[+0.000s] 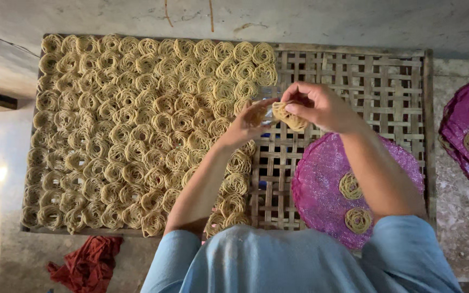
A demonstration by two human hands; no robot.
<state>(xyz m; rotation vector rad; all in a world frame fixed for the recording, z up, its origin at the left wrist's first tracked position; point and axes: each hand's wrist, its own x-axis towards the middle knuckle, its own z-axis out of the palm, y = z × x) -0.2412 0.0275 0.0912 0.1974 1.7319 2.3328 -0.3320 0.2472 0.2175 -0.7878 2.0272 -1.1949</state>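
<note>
A woven bamboo tray (354,81) lies on the floor, its left half packed with several rows of pale yellow noodle coils (126,130). Above the tray's middle, my right hand (321,106) pinches one noodle coil (289,115) by its edge. My left hand (247,123) meets it from the left and also grips a coil, partly hidden by the fingers. A round pink mesh mat (321,184) rests on the tray under my right forearm and carries two noodle coils (350,185).
More pink mesh mats (465,116) with coils lie at the right edge. A crumpled red cloth (90,263) is on the floor at the lower left. The tray's right half is bare lattice. A grey wall (299,21) runs behind.
</note>
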